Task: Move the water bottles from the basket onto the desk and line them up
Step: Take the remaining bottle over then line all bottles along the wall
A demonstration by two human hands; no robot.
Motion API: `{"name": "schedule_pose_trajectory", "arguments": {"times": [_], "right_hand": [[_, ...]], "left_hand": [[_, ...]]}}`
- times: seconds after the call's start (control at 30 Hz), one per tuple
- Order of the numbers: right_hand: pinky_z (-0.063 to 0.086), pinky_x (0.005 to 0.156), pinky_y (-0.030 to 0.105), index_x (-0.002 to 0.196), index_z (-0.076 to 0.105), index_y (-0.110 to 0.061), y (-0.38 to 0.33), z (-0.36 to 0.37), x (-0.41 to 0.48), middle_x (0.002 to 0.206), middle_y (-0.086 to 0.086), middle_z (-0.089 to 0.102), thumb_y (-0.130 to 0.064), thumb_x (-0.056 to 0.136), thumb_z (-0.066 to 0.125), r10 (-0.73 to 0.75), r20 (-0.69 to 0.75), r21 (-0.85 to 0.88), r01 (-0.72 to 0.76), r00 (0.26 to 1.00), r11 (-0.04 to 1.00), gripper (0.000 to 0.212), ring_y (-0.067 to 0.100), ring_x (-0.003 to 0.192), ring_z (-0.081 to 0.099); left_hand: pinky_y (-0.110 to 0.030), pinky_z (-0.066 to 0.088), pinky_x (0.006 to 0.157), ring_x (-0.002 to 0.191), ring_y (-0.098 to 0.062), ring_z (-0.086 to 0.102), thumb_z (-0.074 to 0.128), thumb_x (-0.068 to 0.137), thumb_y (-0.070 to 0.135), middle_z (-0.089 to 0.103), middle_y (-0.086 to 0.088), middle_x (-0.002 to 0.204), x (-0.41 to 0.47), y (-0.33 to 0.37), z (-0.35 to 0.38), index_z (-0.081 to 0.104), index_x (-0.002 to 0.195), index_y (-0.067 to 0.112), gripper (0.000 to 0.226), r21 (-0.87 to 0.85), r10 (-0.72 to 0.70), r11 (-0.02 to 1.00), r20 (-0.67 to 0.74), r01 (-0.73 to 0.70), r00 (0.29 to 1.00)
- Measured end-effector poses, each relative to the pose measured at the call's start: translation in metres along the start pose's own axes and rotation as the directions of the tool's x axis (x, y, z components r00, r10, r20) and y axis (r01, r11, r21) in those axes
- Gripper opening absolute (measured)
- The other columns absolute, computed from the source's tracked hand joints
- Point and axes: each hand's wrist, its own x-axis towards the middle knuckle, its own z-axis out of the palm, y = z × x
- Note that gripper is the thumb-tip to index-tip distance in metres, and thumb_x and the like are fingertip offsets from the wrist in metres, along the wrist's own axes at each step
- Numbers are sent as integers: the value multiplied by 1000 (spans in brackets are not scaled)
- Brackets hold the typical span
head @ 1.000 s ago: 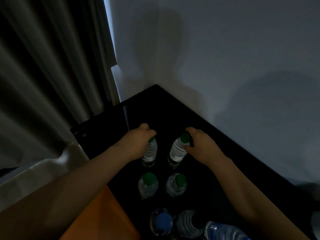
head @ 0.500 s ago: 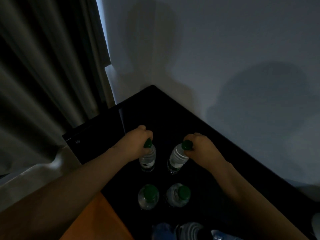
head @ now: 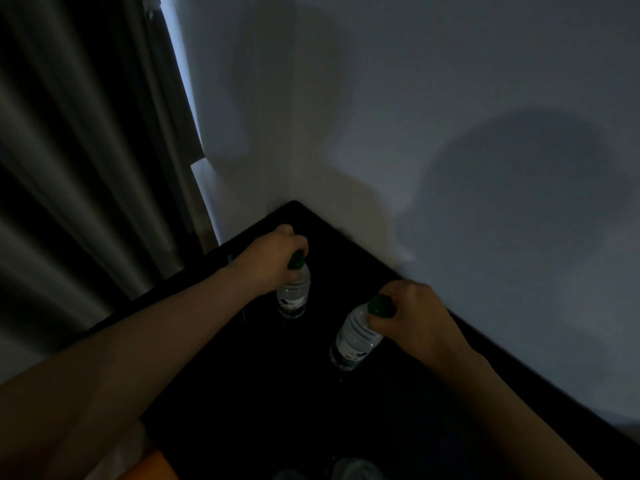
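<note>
Your left hand (head: pixel 273 259) is curled over the green screw cap of a small clear plastic water bottle, the left bottle (head: pixel 294 294), which stands about upright near the far corner of the black worktop (head: pixel 381 410). Your right hand (head: pixel 414 317) pinches the green cap of another clear plastic bottle, the right bottle (head: pixel 355 341), nearer you and close to the worktop edge that runs along the pale painted wall (head: pixel 450 133). This one leans, cap tipped toward the wall and base toward you. It is too dark to tell whether either base is fully down.

The step looks like setting this pair down as part of the line. Bring the right bottle to vertical before you lower it, so the whole base lands flat and not on its rim. A cap hold gives little control of the base, so go slowly and let the bottle hang straight. Leave the two well apart, so that one release cannot knock the other. Loosen your fingers only once each bottle stands by itself, then lift straight up off the caps. Such light, narrow bottles will probably tip easily.
</note>
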Motion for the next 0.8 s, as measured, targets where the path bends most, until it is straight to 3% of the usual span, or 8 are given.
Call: {"name": "schedule_pose_trajectory", "arguments": {"times": [0.17,0.33,0.47,0.8], "right_hand": [[33,44,15,62,53,-5,8,-6,30,56,-3,49,-16,75,68,47,-87,28,-45,995,999,23,3,48,41],[37,50,21,65,59,-1,17,-14,57,61,5,59,-17,74,71,33,-147,-8,-35,989,999,21,12,53,51],[45,59,34,70,62,-3,24,-17,71,70,8,62,-22,73,71,68,-154,-29,-73,986,997,22,19,65,60],[49,62,34,76,64,-8,49,-17,89,76,2,62,-24,76,70,136,-139,-37,-142,981,989,17,13,67,60]], "left_hand": [[-33,47,81,93,-29,56,72,76,15,52,-14,106,59,-15,-5,62,105,7,32,32,10,999,-36,-9,999],[-36,48,80,94,-31,57,70,77,13,51,-14,104,109,-21,-1,61,104,4,30,74,40,997,-32,-38,999],[-35,46,75,90,-33,57,67,79,12,38,-7,94,142,-19,4,59,103,2,27,95,65,994,-22,-62,998],[-37,48,80,93,-36,55,68,82,17,46,-18,103,206,-11,19,58,111,6,32,88,89,992,1,-89,996]]}}
